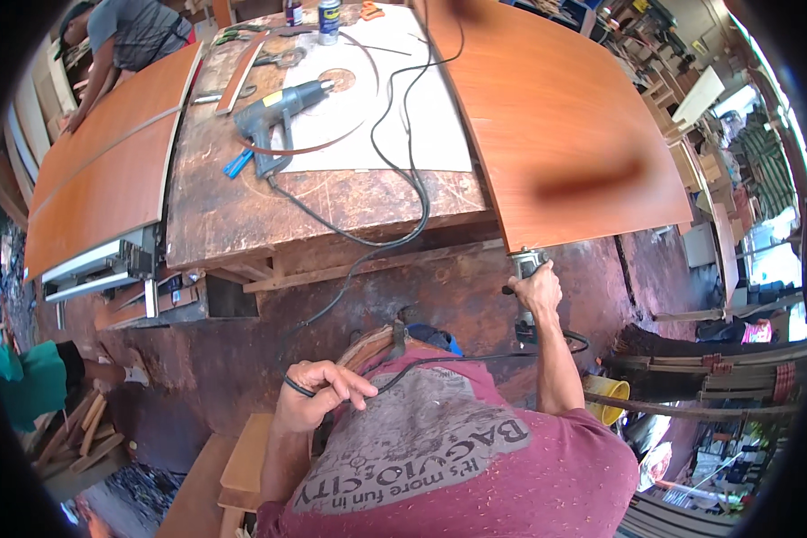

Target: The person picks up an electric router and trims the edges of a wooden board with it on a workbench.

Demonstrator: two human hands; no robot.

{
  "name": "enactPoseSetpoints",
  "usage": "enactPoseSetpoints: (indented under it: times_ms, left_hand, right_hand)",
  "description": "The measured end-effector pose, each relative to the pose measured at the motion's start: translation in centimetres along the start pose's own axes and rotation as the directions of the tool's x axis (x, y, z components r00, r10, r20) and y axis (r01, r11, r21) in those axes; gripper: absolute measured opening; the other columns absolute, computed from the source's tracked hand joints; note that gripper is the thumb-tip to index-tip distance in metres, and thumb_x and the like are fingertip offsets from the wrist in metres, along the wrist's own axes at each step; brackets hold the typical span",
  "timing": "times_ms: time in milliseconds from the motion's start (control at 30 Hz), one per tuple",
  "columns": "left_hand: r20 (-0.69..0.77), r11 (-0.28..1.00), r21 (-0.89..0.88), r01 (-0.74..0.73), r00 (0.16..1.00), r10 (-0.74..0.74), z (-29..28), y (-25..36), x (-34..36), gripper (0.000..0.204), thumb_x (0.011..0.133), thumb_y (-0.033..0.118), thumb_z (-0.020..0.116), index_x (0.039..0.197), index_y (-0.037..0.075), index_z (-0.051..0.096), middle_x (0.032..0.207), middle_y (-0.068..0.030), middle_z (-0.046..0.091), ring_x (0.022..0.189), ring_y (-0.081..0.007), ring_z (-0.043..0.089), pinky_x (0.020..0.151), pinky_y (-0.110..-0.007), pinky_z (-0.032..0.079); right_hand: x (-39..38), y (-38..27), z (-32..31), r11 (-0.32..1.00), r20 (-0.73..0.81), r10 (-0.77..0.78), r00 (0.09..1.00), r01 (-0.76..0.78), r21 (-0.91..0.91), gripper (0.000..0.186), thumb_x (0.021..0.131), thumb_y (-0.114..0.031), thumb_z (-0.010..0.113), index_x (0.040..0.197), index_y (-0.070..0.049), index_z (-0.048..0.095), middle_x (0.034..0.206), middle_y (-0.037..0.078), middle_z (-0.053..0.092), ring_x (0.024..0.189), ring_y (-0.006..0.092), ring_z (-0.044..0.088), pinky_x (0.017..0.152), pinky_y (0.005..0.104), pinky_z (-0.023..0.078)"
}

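My right hand grips a grey trim router, its base against the near left corner of an orange-brown wooden panel. The router's black cord runs back across my body. Closed around that cord, my left hand is held in front of my chest, apart from the table. A grey heat gun lies on the worn workbench, over a white sheet and beside a curved brown edging strip. The router's bit is hidden.
At the left, a person leans over another brown panel on a table saw. A spray can, a wrench and a loose black cable lie about the bench. A yellow bucket and stacked wood stand at the right.
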State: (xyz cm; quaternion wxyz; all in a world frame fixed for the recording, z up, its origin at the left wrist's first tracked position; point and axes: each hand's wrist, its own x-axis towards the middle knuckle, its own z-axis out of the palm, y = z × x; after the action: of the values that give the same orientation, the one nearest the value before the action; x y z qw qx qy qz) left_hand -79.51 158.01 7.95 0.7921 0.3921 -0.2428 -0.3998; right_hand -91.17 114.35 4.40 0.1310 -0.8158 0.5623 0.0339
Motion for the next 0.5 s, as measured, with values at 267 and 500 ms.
enactPoseSetpoints:
  times_ms: [267, 500]
  left_hand:
    - [0.003, 0.999, 0.015, 0.037, 0.999, -0.037, -0.3, -0.5, 1.5, 0.015, 0.095, -0.009, 0.060, 0.083, 0.000, 0.060, 0.104, -0.0304, 0.075, 0.084, -0.0266, 0.076, 0.076, -0.039, 0.062]
    - [0.081, 0.988, 0.039, 0.150, 0.985, -0.153, 2.0, -0.5, 7.7, 0.009, 0.096, -0.006, 0.063, 0.089, -0.001, 0.063, 0.108, -0.0322, 0.073, 0.086, -0.0271, 0.076, 0.077, -0.040, 0.062]
  right_hand:
    - [-0.1, 2.9, -2.3, 0.980, -0.048, 0.111, 0.993, -0.102, 0.169, 0.091, 0.060, -0.032, 0.088, 0.129, 0.011, 0.050, 0.109, 0.031, 0.072, 0.106, 0.0458, 0.071, 0.095, 0.0498, 0.055]
    - [4.5, 7.8, -3.5, 0.990, -0.077, 0.077, 0.994, -0.067, 0.126, 0.089, 0.059, -0.034, 0.088, 0.129, 0.008, 0.052, 0.116, 0.030, 0.070, 0.107, 0.0447, 0.070, 0.095, 0.0496, 0.056]
